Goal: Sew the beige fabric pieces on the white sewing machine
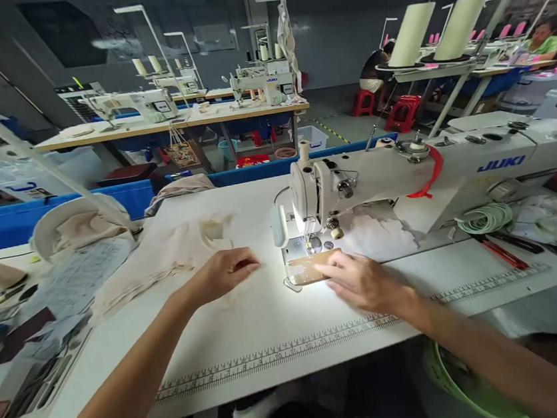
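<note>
My left hand (pixel 225 272) rests on the white sewing table (pixel 251 326), fingers curled together at the edge of a pile of beige fabric pieces (pixel 163 259); what they pinch is hidden. My right hand (pixel 360 280) lies flat, fingers stretched out, pressing a small tan fabric piece (pixel 310 267) on the lit needle plate. A white JUKI sewing machine (pixel 435 174) stands just behind that hand, its needle over the tan piece.
More white fabric pieces (pixel 379 231) lie behind the needle. Coiled green cord (pixel 485 217), red-handled tools (pixel 505 253) and papers (pixel 72 279) sit at the table's sides. A printed ruler strip (pixel 285 352) runs along the front edge. Other sewing stations and people sit farther back.
</note>
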Available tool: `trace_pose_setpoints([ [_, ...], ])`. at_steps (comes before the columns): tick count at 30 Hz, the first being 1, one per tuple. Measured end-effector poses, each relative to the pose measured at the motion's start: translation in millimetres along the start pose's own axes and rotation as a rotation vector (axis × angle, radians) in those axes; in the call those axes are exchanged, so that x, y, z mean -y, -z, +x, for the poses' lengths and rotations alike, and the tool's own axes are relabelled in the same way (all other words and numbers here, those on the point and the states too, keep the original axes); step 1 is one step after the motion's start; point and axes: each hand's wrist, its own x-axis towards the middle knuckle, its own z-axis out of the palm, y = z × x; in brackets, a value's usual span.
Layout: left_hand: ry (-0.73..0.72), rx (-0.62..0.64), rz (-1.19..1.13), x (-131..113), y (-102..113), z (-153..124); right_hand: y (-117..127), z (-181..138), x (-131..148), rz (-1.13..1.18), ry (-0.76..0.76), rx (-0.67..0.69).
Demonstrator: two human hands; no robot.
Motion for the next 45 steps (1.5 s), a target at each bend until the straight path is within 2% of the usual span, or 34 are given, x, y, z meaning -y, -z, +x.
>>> trace_pose_setpoints([
  [3, -0.019, 0.109, -0.037, -19.0, -19.8, 21.2, -11.1, 20.6, 10.7, -0.162, 0.076, 0.076],
  [5, -0.025, 0.131, -0.016, -28.5, -27.8, 31.9, -16.3, 26.0, 11.2, -0.226, 0.097, 0.091],
  [10, 0.007, 0.133, -0.01, -34.7, -30.8, 36.4, -19.6, 28.0, 5.9, -0.247, 0.083, 0.044],
  [14, 0.022, 0.111, 0.029, -34.7, -32.2, 12.2, -19.8, 41.9, -3.1, -0.31, 0.065, 0.038],
  [17, -0.029, 0.071, 0.149, -33.1, -46.8, -18.5, -21.1, 49.1, -7.2, -0.356, 0.107, 0.091],
  [20, -0.022, 0.083, 0.355, -22.5, -63.7, -43.5, -21.2, 44.2, -3.9, -0.39, 0.105, 0.109],
  [23, 0.013, 0.106, 0.451, -5.8, -60.1, -49.6, -19.7, 34.0, 3.7, -0.386, 0.076, 0.122],
  [26, -0.005, 0.12, 0.348, 1.9, -35.3, -38.7, -19.7, 27.6, 10.1, -0.376, 0.072, 0.109],
  [28, 0.007, 0.083, 0.271, -4.9, -20.8, -26.8, -21.7, 25.8, 12.5, -0.39, 0.073, 0.08],
  [30, 0.03, 0.038, 0.201, -19.6, -17.6, -12.7, -24.6, 24.6, 13.8, -0.416, 0.071, 0.052],
  [33, 0.028, 0.029, 0.088, -42.2, -34.9, 12.6, -28.6, 22.3, 14.6, -0.436, 0.071, 0.029],
  [36, 0.073, 0.029, 0.024, -49.1, -59.0, 38.9, -30.8, 20.0, 13.4, -0.425, 0.073, 0.001],
  [40, 0.186, 0.103, -0.046, -36.8, -72.8, 58.9, -32.0, 19.2, 10.3, -0.389, 0.091, -0.037],
  [43, 0.219, 0.154, -0.141, -26.1, -73.8, 61.6, -32.3, 19.4, 9.4, -0.381, 0.097, -0.044],
  [45, 0.232, 0.138, -0.172, -21.6, -74.1, 61.7, -31.8, 19.3, 9.2, -0.381, 0.095, -0.043],
])
